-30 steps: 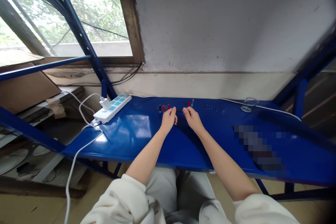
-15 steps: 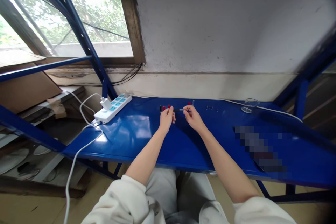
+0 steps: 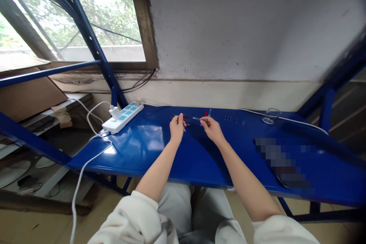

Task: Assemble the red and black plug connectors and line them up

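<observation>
Two closed pinch grips noted: left hand (image 3: 177, 126) held black rod (image 3: 186, 117), right hand (image 3: 211, 127) held clear tube (image 3: 196, 118), the two apart; red piece (image 3: 206, 113) lay just beyond right hand.

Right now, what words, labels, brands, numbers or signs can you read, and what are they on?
None can be read.
Power strip: any marks too small to read.
Black tube in left hand, clear tube in right hand: too small.
Dark thing on the table, at right: blurred out.
</observation>
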A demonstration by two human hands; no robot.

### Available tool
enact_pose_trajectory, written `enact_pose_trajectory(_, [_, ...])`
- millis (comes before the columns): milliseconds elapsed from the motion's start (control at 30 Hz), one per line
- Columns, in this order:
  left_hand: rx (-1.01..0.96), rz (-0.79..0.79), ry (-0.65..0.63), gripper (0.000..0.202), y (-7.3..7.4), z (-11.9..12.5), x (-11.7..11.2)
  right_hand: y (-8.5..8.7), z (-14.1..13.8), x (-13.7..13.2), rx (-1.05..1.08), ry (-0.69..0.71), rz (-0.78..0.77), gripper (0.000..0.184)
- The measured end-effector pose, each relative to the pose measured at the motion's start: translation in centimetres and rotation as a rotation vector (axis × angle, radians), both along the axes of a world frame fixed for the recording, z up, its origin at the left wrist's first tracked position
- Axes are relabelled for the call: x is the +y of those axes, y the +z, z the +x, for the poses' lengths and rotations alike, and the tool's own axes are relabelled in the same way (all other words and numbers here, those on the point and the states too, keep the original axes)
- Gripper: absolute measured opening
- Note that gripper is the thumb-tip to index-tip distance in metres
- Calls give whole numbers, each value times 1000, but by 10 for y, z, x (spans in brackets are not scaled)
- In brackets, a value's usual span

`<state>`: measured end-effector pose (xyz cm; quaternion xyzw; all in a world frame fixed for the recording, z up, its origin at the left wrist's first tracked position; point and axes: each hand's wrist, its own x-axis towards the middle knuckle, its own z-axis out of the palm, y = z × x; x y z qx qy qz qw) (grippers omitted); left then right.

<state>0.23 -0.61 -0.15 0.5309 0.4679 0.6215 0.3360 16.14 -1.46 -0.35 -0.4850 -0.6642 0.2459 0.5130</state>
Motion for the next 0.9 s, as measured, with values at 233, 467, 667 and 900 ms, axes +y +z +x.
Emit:
enact_pose_trajectory(233, [66,-50,-248,35,-2,6,-2,1,-4,0,123,18,-2,29])
enact_pose_trajectory(467, [16,-46,-286,33,-6,9,1,-10,-11,3,-4,111,31,22])
enact_pose_trajectory(667, [81,-40,-333,32,-11,10,3,-9,-9,2,-188,119,39,22])
enact_pose_trajectory(900, [524,107,-111,24,-9,5,-5,-17,18,26,-275,-176,-33,22])
